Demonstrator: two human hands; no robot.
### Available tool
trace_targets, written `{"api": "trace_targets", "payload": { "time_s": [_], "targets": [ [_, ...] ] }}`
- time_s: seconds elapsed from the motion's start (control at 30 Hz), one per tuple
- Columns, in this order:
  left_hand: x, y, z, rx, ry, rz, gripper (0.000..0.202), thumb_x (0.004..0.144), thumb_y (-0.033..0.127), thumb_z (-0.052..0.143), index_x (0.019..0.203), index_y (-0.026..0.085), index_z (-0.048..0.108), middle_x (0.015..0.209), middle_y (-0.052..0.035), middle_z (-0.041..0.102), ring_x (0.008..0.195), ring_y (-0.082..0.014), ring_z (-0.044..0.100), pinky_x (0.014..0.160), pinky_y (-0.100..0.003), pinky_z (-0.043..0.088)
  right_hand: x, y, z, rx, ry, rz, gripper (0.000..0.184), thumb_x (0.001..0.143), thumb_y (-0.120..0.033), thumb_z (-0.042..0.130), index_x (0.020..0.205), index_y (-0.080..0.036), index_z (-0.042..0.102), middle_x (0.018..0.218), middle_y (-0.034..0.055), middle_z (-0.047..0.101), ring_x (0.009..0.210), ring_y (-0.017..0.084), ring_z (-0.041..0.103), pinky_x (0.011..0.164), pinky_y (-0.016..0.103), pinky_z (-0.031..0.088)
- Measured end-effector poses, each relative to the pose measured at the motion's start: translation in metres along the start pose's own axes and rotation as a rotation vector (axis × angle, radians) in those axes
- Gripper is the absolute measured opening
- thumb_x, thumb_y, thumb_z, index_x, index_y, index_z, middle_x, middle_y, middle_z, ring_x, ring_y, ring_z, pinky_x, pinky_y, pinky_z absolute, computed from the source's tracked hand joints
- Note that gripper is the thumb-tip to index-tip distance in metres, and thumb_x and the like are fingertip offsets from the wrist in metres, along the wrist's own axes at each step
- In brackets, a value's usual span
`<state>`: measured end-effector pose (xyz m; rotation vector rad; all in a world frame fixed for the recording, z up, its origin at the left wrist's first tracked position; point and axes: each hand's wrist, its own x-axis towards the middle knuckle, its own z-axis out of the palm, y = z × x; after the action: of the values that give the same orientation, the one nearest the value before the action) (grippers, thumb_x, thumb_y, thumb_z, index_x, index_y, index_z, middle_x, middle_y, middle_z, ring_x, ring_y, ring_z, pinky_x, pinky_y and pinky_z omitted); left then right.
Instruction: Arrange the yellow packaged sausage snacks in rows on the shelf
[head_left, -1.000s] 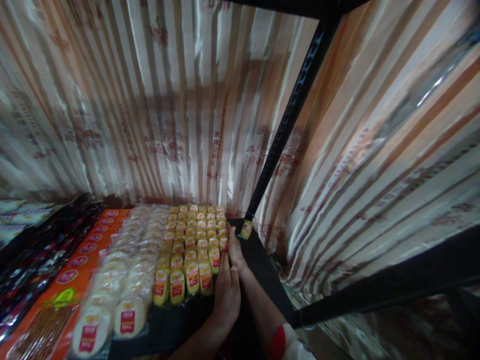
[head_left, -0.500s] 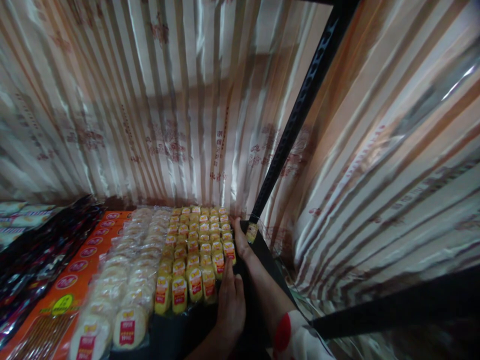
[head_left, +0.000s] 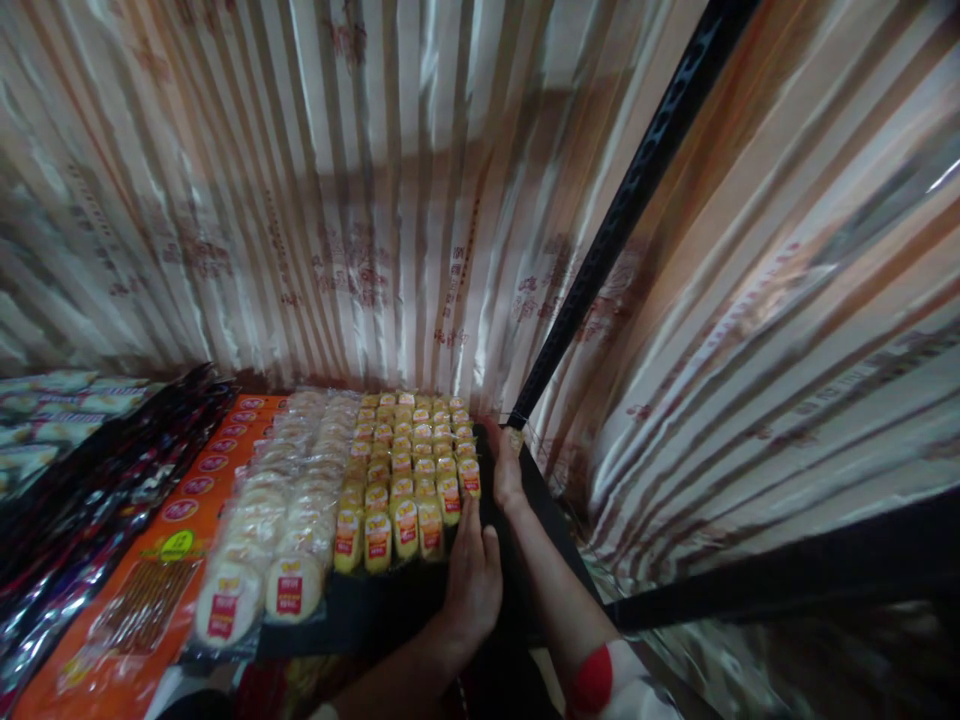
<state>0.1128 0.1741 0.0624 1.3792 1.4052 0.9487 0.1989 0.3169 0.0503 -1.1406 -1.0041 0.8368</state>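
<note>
Dark shelf (head_left: 375, 620), foil-striped backing. Left hand (head_left: 474, 580) flat, fingers together, against yellow snack packs (head_left: 409, 470) at their right edge. Right hand (head_left: 507, 470) pinches one pack at the corner post (head_left: 600, 250); narrow gap there.

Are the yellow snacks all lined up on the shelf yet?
Mostly. Done: the yellow snack packets stand in tidy rows beside the white round cakes. In hand: the left hand presses their front right corner, the right hand reaches along their right side. Left: a bare dark strip of shelf in front.
</note>
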Motion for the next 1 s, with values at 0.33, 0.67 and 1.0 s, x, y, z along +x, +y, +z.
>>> {"api": "trace_targets", "payload": {
  "time_s": [0.33,0.67,1.0],
  "targets": [
    [-0.05,-0.009,-0.031,0.026,0.043,0.004,0.045,0.086,0.024,0.032,0.126,0.011,0.05,0.135,-0.0116,0.051,0.128,-0.0187,0.043,0.112,-0.034,0.028,-0.127,-0.046,0.008,0.061,0.043,-0.013,0.058,0.088,-0.056,0.03,0.119,-0.016,0.058,0.129,0.0107,0.056,0.122,0.022,0.049,0.106,0.041,0.034],
    [-0.129,-0.064,-0.072,0.017,0.008,0.09,0.032,0.087,0.028,0.034,0.101,0.019,0.061,0.102,-0.0095,0.065,0.096,-0.0192,0.059,0.09,-0.033,0.045,-0.286,-0.032,0.013,-0.147,0.039,0.1,0.046,0.088,-0.051,0.036,0.105,-0.018,0.064,0.114,0.0103,0.064,0.109,0.023,0.057,0.097,0.041,0.042],
    [-0.153,-0.133,-0.086,0.199,-0.094,-0.26,0.036,0.076,0.013,0.04,0.101,0.015,0.066,0.113,-0.014,0.065,0.111,-0.0239,0.056,0.104,-0.034,0.035,-0.334,0.05,0.01,-0.526,-0.174,0.302,0.032,0.073,-0.04,0.047,0.088,-0.022,0.069,0.105,0.0124,0.067,0.113,0.029,0.053,0.105,0.048,0.03]
  ]
}}
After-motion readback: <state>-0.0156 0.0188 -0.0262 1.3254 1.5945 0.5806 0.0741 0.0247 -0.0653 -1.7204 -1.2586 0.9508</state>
